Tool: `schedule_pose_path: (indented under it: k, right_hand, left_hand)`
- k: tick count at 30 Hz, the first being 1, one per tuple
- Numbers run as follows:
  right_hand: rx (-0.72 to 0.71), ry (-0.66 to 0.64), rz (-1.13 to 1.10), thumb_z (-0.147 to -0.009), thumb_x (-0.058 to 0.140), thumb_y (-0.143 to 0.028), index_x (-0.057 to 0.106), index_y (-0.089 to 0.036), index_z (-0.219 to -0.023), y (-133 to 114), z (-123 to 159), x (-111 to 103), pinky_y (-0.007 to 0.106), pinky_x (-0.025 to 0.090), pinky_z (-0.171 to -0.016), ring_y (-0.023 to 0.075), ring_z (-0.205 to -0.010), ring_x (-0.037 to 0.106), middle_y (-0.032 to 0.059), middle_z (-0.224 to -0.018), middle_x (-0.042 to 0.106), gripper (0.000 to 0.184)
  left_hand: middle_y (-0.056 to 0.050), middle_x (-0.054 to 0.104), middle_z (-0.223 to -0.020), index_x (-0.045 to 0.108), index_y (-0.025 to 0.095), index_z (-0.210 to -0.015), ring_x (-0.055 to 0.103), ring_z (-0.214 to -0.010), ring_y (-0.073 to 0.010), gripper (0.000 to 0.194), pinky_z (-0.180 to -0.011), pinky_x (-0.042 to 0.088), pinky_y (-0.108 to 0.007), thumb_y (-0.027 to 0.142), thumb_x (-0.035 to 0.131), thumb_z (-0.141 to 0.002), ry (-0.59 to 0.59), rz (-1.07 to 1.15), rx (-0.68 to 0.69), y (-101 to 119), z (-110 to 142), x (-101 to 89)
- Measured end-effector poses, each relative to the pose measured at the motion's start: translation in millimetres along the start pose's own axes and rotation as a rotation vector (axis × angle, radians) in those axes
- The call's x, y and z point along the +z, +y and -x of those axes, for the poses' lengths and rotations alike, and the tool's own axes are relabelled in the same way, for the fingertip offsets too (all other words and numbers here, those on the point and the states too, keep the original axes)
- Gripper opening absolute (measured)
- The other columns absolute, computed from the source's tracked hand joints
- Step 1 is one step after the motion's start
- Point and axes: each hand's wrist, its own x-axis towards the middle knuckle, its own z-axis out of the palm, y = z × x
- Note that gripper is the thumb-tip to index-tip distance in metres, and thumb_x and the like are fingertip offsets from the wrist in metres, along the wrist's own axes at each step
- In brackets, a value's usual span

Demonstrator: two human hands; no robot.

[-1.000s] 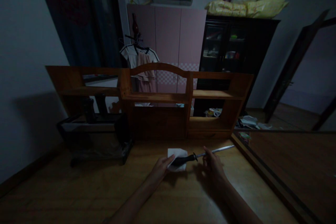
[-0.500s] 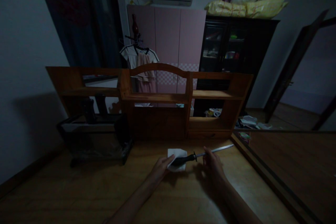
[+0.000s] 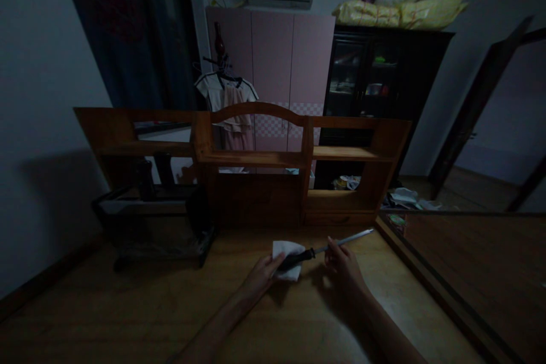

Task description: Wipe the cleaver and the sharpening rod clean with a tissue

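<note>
A honing steel, with a black handle, a small guard and a thin metal rod, is held just above the wooden tabletop. My left hand is closed around the handle end, with a white cloth or tissue between it and the handle. My right hand pinches the metal rod past the guard, thumb and fingertips together. The rod's tip points right and slightly away from me. Part of the handle is hidden under my left fingers.
At the left stands a dark knife rack with black handles sticking up. A wooden shelf unit runs along the table's back. A raised dark edge borders the right side. Behind are pink cabinets and hanging clothes.
The honing steel has shifted a little left and turned, its tip now farther back and more raised. My right hand has moved slightly left with it. The white cloth has tilted slightly.
</note>
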Motion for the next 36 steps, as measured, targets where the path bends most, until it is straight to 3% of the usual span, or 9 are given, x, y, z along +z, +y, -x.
schedule_pose_path:
  k: [5, 12, 17, 21, 24, 30, 36]
  right_hand:
    - [0.04, -0.068, -0.013, -0.076, 0.059, -0.056, 0.06, -0.018, -0.063, -1.8, 3.3, 1.6, 0.026, 0.036, -0.05, 0.0136, -0.053, 0.05, 0.0019, -0.06, 0.056, 0.04]
    - [-0.026, -0.185, 0.02, -0.078, 0.059, -0.053, 0.062, -0.017, -0.061, -13.7, 12.8, 11.3, 0.027, 0.039, -0.058, 0.0144, -0.057, 0.053, 0.0029, -0.061, 0.059, 0.039]
    - [0.11, -0.183, -0.127, -0.071, 0.067, -0.051, 0.063, -0.018, -0.065, -11.7, 12.9, 16.3, 0.028, 0.042, -0.061, 0.0153, -0.058, 0.056, 0.0029, -0.064, 0.063, 0.034]
    - [0.13, -0.181, -0.217, -0.069, 0.07, -0.048, 0.063, -0.019, -0.068, -9.5, 9.1, 13.7, 0.029, 0.044, -0.062, 0.0158, -0.059, 0.057, 0.003, -0.065, 0.064, 0.03]
    - [0.13, -0.166, -0.23, -0.07, 0.069, -0.048, 0.063, -0.02, -0.073, -10.1, 7.5, 11.0, 0.03, 0.045, -0.064, 0.0168, -0.062, 0.057, 0.0029, -0.068, 0.064, 0.029]
    - [0.075, -0.132, -0.201, -0.068, 0.072, -0.044, 0.065, -0.022, -0.091, -8.5, 7.4, 10.2, 0.029, 0.044, -0.06, 0.016, -0.061, 0.055, -0.0001, -0.067, 0.06, 0.033]
    - [0.02, -0.141, -0.099, -0.069, 0.07, -0.046, 0.067, -0.019, -0.086, -9.0, 8.8, 9.7, 0.028, 0.04, -0.058, 0.0158, -0.06, 0.053, 0.0011, -0.065, 0.059, 0.032]
  left_hand:
    - [-0.009, 0.068, -0.084, 0.071, 0.01, -0.086, 0.061, -0.075, -0.0196, 0.048, -0.062, 0.043, -0.023, 0.053, 0.071, -0.067, 0.136, -0.043, 0.082, -8.5, -8.6, -10.3]
    - [-0.006, 0.064, -0.073, 0.068, 0.009, -0.079, 0.058, -0.068, -0.0191, 0.052, -0.06, 0.04, -0.024, 0.06, 0.067, -0.067, 0.285, -0.156, 0.188, -11.7, -20.0, -27.2]
    - [-0.004, 0.064, -0.075, 0.067, 0.012, -0.08, 0.057, -0.073, -0.0191, 0.051, -0.066, 0.04, -0.024, 0.061, 0.066, -0.067, 0.329, -0.218, 0.329, -2.2, -14.5, -23.9]
    - [-0.003, 0.064, -0.071, 0.067, 0.012, -0.079, 0.057, -0.067, -0.018, 0.05, -0.062, 0.041, -0.024, 0.059, 0.069, -0.064, 0.359, -0.159, 0.241, -2.2, -11.8, -21.4]
    - [-0.005, 0.067, -0.073, 0.068, 0.012, -0.076, 0.06, -0.067, -0.0185, 0.046, -0.062, 0.044, -0.025, 0.055, 0.074, -0.062, 0.333, 0.007, 0.121, -1.5, -10.3, -17.1]
    - [-0.013, 0.07, -0.092, 0.072, 0.008, -0.087, 0.065, -0.081, -0.0242, 0.043, -0.072, 0.048, -0.029, 0.046, 0.075, -0.067, 0.039, 0.134, 0.01, 8.1, 0.9, -3.2]
    - [-0.014, 0.07, -0.088, 0.072, 0.007, -0.086, 0.064, -0.075, -0.0218, 0.041, -0.065, 0.046, -0.025, 0.045, 0.073, -0.07, 0.031, 0.027, 0.012, -0.9, -0.2, -6.5]
